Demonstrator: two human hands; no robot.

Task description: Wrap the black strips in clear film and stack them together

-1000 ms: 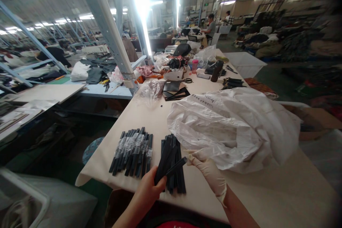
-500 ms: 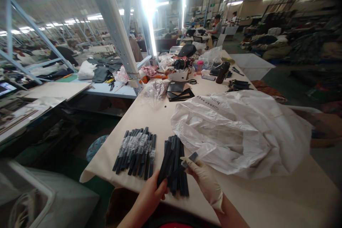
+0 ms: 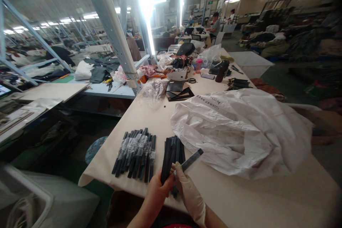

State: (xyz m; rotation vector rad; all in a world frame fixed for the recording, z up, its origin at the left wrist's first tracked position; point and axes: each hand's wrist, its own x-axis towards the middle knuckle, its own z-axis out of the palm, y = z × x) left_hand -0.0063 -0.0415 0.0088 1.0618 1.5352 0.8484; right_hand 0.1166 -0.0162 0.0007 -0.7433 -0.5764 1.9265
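Note:
My bare left hand (image 3: 156, 193) is closed around a few dark strips (image 3: 166, 160) that point away from me. Wearing a pale glove, my right hand (image 3: 189, 195) pinches a single dark strip (image 3: 192, 159), which slants up to the right and has a clear film about its middle. Both hands meet at the near ends of the strips, where the fingertips partly hide each other. Behind them, more loose dark strips (image 3: 179, 149) lie in a pile on the table. To the left is a row of strips (image 3: 135, 152) wrapped in clear film.
A large white plastic bag (image 3: 240, 131) spreads over the table's right side. Farther back are a clear bag (image 3: 153, 91), black flat pieces (image 3: 175, 87), scissors (image 3: 191, 81) and a dark bottle (image 3: 222, 71). A metal post (image 3: 112, 25) rises at the left edge.
My right hand has moved left and down toward my left hand, sliding along the strip so more of it shows beyond the fingers. The left hand has shifted slightly right.

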